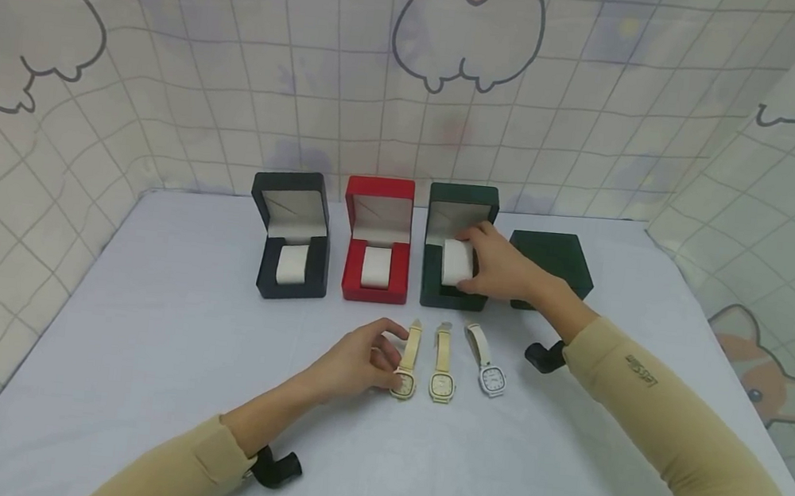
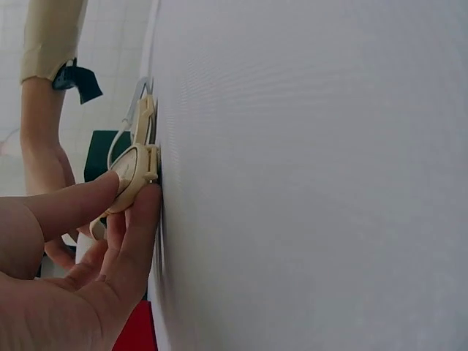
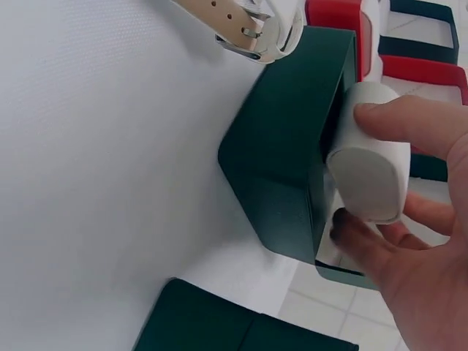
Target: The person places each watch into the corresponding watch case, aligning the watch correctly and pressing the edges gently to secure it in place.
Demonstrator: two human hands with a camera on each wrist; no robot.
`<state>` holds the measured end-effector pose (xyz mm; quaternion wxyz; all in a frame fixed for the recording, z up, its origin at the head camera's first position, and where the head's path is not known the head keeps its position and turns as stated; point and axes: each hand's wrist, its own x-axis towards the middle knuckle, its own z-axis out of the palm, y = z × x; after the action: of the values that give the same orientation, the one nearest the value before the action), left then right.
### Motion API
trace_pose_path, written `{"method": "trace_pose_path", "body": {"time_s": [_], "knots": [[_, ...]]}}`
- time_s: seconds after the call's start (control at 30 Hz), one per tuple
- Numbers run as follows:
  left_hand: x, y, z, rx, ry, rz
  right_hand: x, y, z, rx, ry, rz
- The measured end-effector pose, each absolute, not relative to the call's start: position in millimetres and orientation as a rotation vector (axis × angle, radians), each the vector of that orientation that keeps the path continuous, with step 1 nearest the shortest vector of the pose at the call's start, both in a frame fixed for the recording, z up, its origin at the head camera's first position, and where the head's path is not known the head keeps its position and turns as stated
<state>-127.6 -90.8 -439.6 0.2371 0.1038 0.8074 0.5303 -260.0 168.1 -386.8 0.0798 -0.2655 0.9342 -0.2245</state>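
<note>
In the head view my left hand (image 1: pixel 355 362) is at the leftmost of three watches. Its thumb lies on the dial of this cream-strapped watch (image 1: pixel 412 349), and the left wrist view shows the watch case (image 2: pixel 134 175) pinched between thumb and fingers, close to the table. Two more watches, one cream (image 1: pixel 443 364) and one white with a silvery case (image 1: pixel 492 378), lie to its right. My right hand (image 1: pixel 503 268) grips a white watch cushion (image 3: pixel 369 179) at the open green watch box (image 3: pixel 285 124). The cushion sticks partly out of the box; its far side is hidden.
An open black watch box (image 1: pixel 269 268) and an open red watch box (image 1: pixel 354 276) stand left of the green one, each with a white cushion inside. A closed dark green box (image 1: pixel 555 255) sits at the right, beside my right forearm. Patterned cloth (image 1: pixel 351 132) hangs behind the white table (image 1: pixel 146 320).
</note>
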Motion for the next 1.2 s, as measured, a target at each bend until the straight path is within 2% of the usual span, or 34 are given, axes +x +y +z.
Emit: {"method": "trace_pose_path", "body": {"time_s": [0.47,0.8,1.2], "knots": [[-129,-97,-436,0.235,2.173,1.567,-256,183,-392,-0.707,2.683,-1.083],[-134,-101,-429,0.175,2.107,1.702,-242,186,-393,-0.65,2.596,-1.191],[-145,-102,-423,0.204,2.074,1.786,-230,183,-396,-0.729,2.511,-1.277]]}}
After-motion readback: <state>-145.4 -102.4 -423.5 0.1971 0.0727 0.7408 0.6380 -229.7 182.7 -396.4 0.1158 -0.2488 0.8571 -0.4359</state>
